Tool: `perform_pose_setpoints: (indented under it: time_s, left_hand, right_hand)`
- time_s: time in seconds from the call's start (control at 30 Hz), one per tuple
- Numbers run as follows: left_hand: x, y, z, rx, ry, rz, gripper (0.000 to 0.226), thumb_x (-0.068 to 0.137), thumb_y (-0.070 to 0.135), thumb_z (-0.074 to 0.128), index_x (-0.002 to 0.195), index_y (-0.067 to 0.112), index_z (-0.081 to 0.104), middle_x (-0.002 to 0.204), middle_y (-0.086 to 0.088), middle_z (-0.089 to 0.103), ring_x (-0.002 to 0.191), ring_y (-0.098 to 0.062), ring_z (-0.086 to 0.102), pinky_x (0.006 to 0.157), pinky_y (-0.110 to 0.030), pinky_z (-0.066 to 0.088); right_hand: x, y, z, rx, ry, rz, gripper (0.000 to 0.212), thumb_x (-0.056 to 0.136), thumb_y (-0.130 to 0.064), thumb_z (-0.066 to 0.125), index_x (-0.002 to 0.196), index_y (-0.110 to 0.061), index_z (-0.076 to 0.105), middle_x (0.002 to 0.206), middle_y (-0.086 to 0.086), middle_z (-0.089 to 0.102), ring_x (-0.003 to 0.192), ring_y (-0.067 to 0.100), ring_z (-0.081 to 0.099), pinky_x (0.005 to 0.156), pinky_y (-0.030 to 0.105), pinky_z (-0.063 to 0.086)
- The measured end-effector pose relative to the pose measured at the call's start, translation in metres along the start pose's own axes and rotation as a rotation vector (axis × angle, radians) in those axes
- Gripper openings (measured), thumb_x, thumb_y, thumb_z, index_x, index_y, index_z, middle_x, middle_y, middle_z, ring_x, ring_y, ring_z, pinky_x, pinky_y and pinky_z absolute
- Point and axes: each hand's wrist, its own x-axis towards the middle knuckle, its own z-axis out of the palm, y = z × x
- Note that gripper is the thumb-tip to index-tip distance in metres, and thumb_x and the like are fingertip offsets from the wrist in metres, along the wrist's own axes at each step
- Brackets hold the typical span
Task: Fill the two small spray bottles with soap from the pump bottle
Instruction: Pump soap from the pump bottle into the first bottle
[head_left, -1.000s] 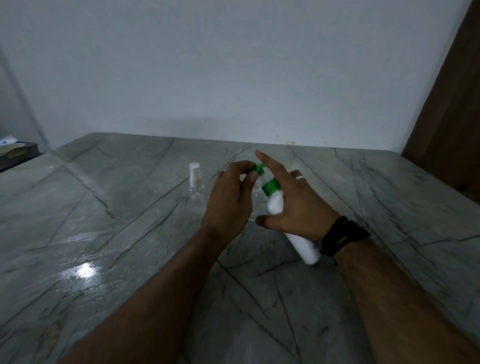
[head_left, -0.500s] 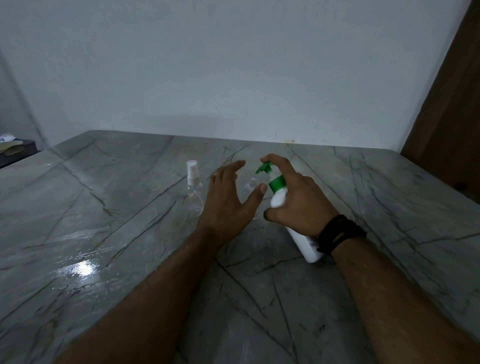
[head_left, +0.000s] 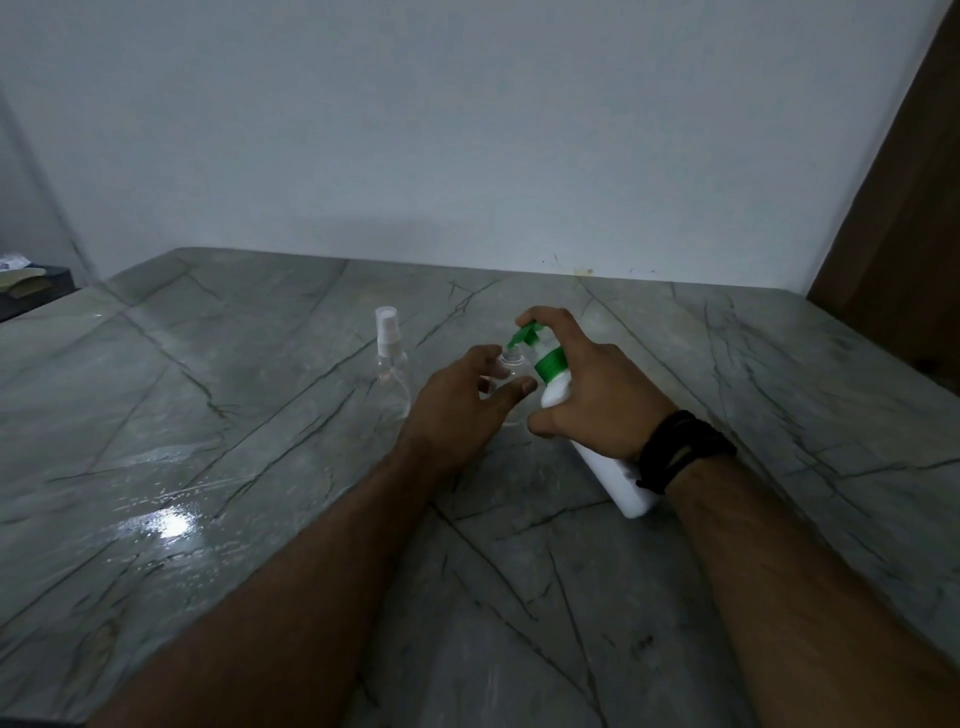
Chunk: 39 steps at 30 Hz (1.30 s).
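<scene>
1. The right hand (head_left: 597, 395) has its fingers (head_left: 550, 317) curled round the pump bottle (head_left: 618, 483); the forefinger arches over the green pump head (head_left: 524, 335) and the thumb wraps under the bottle's neck.
2. The pump bottle is white with a green collar (head_left: 550, 364). It is tilted, base toward the person and low, nozzle pointing away and left, over the mouth of an open bottle (head_left: 511, 364).
3. The left hand (head_left: 457, 410) reaches to that open bottle, its fingers (head_left: 485, 364) loosely bent at both sides of it, thumb on the near side. Whether they truly clasp it or only touch it I cannot tell, as the hand hides most of the clear body.
4. The open bottle is small and clear, standing on the counter (head_left: 260, 519) with no cap on its neck, just beside the pump's nozzle.
5. The second spray bottle (head_left: 390, 371) stands upright to the left, near the left hand but apart from it, with its white spray cap (head_left: 387, 325) on.
6. A black band (head_left: 680, 447) circles the right wrist.
7. The counter is grey-green veined stone with a bright glare patch (head_left: 171, 522) at near left.
8. Behind is a plain pale wall (head_left: 467, 130); brown wood (head_left: 904, 208) stands at the right edge, and a dark box (head_left: 31, 288) sits at far left.
</scene>
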Motion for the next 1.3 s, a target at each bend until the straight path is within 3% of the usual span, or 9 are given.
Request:
perform_pose_setpoints:
  time_s: [0.1,0.23,0.33,0.47,0.83,0.97,1.1,1.3]
  left_hand:
    - [0.000,0.002,-0.001,-0.026,0.001,-0.002,0.054,0.090,0.049,0.061,0.135,0.022,0.051,0.121,0.007,0.064,0.105,-0.009,0.061,0.079,-0.024,0.051]
    - [-0.001,0.003,-0.003,-0.049,0.012,0.005,0.051,0.092,0.044,0.060,0.136,0.020,0.051,0.118,0.005,0.065,0.100,-0.008,0.062,0.072,-0.014,0.044]
    - [0.000,0.002,-0.002,-0.038,0.001,0.021,0.050,0.090,0.046,0.061,0.133,0.022,0.052,0.117,0.004,0.066,0.099,-0.008,0.061,0.076,-0.022,0.051]
    - [0.001,0.002,0.000,-0.010,-0.005,0.029,0.055,0.086,0.052,0.064,0.132,0.025,0.052,0.116,0.005,0.065,0.099,-0.010,0.062,0.076,-0.038,0.059]
    - [0.002,0.006,0.001,-0.022,-0.025,-0.017,0.053,0.083,0.049,0.069,0.127,0.026,0.050,0.118,0.004,0.063,0.095,-0.012,0.062,0.072,-0.041,0.059]
    - [0.000,0.007,0.000,-0.031,-0.028,-0.012,0.053,0.083,0.047,0.069,0.127,0.024,0.051,0.118,0.003,0.063,0.097,-0.014,0.063,0.076,-0.042,0.059]
    - [0.000,0.008,0.000,-0.036,-0.031,-0.014,0.050,0.084,0.044,0.069,0.126,0.024,0.051,0.119,0.002,0.063,0.098,-0.015,0.063,0.082,-0.041,0.057]
    - [0.000,0.008,-0.001,-0.040,-0.026,-0.014,0.050,0.084,0.044,0.070,0.125,0.023,0.051,0.118,0.001,0.063,0.097,-0.016,0.063,0.082,-0.039,0.057]
  right_hand:
    - [0.006,-0.003,0.001,-0.044,-0.028,-0.017,0.088,0.068,-0.018,0.079,0.139,-0.038,0.030,0.094,0.001,0.067,0.069,0.012,0.063,0.060,0.022,0.047]
    - [0.012,-0.007,0.002,-0.076,-0.066,-0.022,0.094,0.069,-0.021,0.079,0.144,-0.037,0.025,0.100,0.002,0.067,0.074,0.013,0.063,0.068,0.027,0.053]
    - [0.007,-0.004,0.003,-0.006,-0.027,-0.015,0.093,0.066,-0.022,0.079,0.142,-0.040,0.028,0.102,0.000,0.068,0.077,0.014,0.066,0.073,0.033,0.057]
    - [0.000,-0.001,0.001,0.088,0.054,-0.007,0.086,0.062,-0.017,0.080,0.134,-0.039,0.037,0.096,-0.004,0.067,0.073,0.013,0.065,0.065,0.029,0.055]
    - [-0.002,-0.002,-0.003,0.131,0.088,0.014,0.078,0.062,-0.010,0.079,0.126,-0.031,0.040,0.097,0.002,0.064,0.072,0.019,0.063,0.061,0.030,0.052]
    - [-0.002,-0.003,-0.002,0.126,0.109,0.005,0.078,0.063,-0.012,0.080,0.127,-0.032,0.040,0.100,0.002,0.065,0.076,0.020,0.065,0.065,0.034,0.056]
    - [-0.001,-0.004,-0.001,0.123,0.105,0.003,0.079,0.064,-0.011,0.080,0.129,-0.032,0.040,0.099,-0.002,0.064,0.075,0.015,0.064,0.063,0.026,0.053]
    - [-0.001,-0.005,-0.001,0.123,0.113,0.004,0.076,0.064,-0.010,0.080,0.126,-0.027,0.040,0.104,-0.001,0.063,0.079,0.017,0.065,0.065,0.029,0.054]
